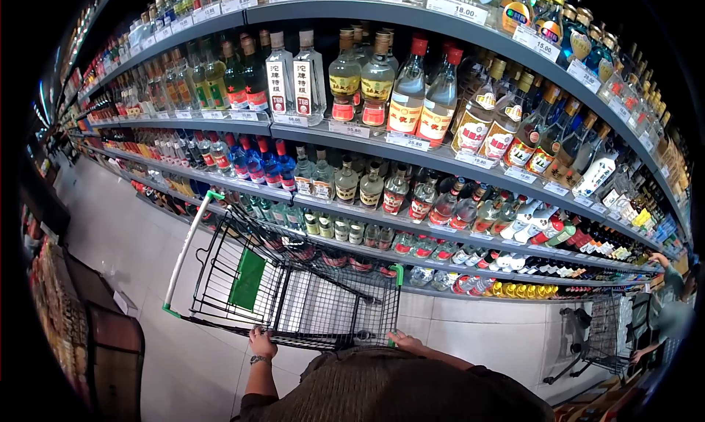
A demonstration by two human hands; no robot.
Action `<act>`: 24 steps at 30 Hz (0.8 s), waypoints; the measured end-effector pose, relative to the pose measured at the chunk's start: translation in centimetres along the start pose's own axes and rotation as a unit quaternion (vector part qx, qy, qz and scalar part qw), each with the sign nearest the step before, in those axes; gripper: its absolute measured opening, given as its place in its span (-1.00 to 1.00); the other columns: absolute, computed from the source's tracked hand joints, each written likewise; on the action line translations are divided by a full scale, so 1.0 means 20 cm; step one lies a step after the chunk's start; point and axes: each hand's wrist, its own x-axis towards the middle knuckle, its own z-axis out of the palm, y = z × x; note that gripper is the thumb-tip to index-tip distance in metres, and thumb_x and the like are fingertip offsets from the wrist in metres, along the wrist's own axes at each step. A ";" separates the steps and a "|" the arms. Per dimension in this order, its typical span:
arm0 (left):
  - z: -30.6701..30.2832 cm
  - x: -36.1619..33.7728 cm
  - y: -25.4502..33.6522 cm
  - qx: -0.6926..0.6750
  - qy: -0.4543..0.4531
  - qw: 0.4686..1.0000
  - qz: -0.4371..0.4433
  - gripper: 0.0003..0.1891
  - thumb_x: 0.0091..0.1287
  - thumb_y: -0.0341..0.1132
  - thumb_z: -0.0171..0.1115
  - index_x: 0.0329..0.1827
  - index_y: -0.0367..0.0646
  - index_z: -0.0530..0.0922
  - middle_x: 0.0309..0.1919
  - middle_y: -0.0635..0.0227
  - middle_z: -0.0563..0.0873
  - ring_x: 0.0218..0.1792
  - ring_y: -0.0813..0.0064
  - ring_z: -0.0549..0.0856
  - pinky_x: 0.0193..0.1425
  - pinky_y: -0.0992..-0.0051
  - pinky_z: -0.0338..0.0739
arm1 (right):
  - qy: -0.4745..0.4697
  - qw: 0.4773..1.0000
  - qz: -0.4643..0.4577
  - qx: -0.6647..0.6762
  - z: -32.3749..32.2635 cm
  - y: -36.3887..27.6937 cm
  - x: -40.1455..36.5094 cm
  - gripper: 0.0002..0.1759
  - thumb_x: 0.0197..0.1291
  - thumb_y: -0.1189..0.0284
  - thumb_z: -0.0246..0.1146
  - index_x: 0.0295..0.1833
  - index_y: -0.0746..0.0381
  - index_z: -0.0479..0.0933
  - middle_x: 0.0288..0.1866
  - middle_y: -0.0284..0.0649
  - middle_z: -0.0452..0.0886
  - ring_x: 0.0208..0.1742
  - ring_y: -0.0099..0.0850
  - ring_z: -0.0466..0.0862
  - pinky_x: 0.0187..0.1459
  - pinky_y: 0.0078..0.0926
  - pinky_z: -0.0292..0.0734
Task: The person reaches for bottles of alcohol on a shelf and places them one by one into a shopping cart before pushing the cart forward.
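A black wire shopping cart [312,341] stands sideways before me, its long near side against my body. My left hand [262,343], with a band at the wrist, is closed on the top rim of that side. My right hand [405,340] is closed on the rim near the corner with the green cap [399,275]. The cart's pale handle bar [189,253] with green ends is off to the left, held by neither hand. A green panel [247,279] hangs inside the basket. No goods show in it.
Shelves [455,157] of glass bottles with price tags curve across the view, close beyond the cart. Another person [672,304] stands at the far right beside a second cart [606,334]. A display of stacked goods [59,312] borders the tiled floor [154,275] at left.
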 end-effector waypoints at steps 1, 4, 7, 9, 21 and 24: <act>0.01 0.01 -0.01 -0.001 0.002 1.000 0.004 -0.65 0.01 -0.38 0.28 -0.10 0.15 0.73 0.28 0.28 0.47 0.41 0.05 0.26 0.41 0.00 0.23 | -0.004 1.000 0.008 -0.006 -0.09 -0.11 -0.08 -0.29 0.42 -0.10 -0.17 0.60 -0.13 -0.03 0.61 0.07 0.03 0.42 0.09 0.37 0.41 -0.18 0.25; 0.02 0.03 -0.03 -0.005 0.017 1.000 0.014 -0.65 -0.01 -0.37 0.31 -0.10 0.12 0.73 0.28 0.22 0.47 0.41 0.06 0.27 0.38 0.02 0.26 | 0.006 1.000 0.021 0.021 -0.17 -0.21 -0.11 -0.27 0.41 -0.04 -0.18 0.61 -0.05 -0.05 0.62 0.07 -0.03 0.43 0.15 0.34 0.42 -0.16 0.23; -0.01 0.04 -0.01 -0.012 0.020 1.000 0.014 -0.66 0.01 -0.37 0.31 -0.10 0.11 0.73 0.29 0.21 0.46 0.41 0.06 0.27 0.36 -0.01 0.27 | 0.018 0.999 -0.039 -0.006 -0.12 -0.14 0.01 -0.07 0.24 -0.17 0.04 0.63 -0.14 -0.13 0.65 0.08 -0.16 0.49 0.15 0.26 0.44 -0.18 0.21; -0.02 0.06 0.00 -0.015 0.024 0.999 0.014 -0.67 0.01 -0.35 0.33 -0.09 0.10 0.72 0.29 0.20 0.46 0.40 0.05 0.27 0.35 -0.04 0.28 | 0.023 0.999 -0.021 -0.010 -0.13 -0.16 0.02 -0.06 0.23 -0.12 0.08 0.63 -0.12 -0.13 0.65 0.07 -0.20 0.49 0.15 0.26 0.44 -0.18 0.22; 0.05 0.17 -0.07 -0.027 0.043 0.996 0.072 -0.65 0.00 -0.39 0.28 -0.08 -0.11 0.69 0.17 -0.04 0.52 0.29 -0.14 0.35 0.33 0.00 0.35 | 0.051 0.995 0.081 -0.034 -0.24 -0.37 0.13 0.10 0.08 0.17 0.33 0.63 -0.07 -0.19 0.66 0.04 -0.25 0.42 0.07 0.39 0.32 -0.12 0.40; 0.02 0.16 -0.05 -0.020 0.043 0.994 0.096 -0.67 -0.01 -0.41 0.28 -0.11 -0.18 0.68 0.10 -0.04 0.53 0.24 -0.16 0.38 0.28 0.04 0.40 | 0.050 0.994 0.091 -0.037 -0.28 -0.39 0.10 0.13 0.06 0.20 0.33 0.63 -0.08 -0.23 0.66 0.03 -0.23 0.42 0.06 0.39 0.32 -0.13 0.41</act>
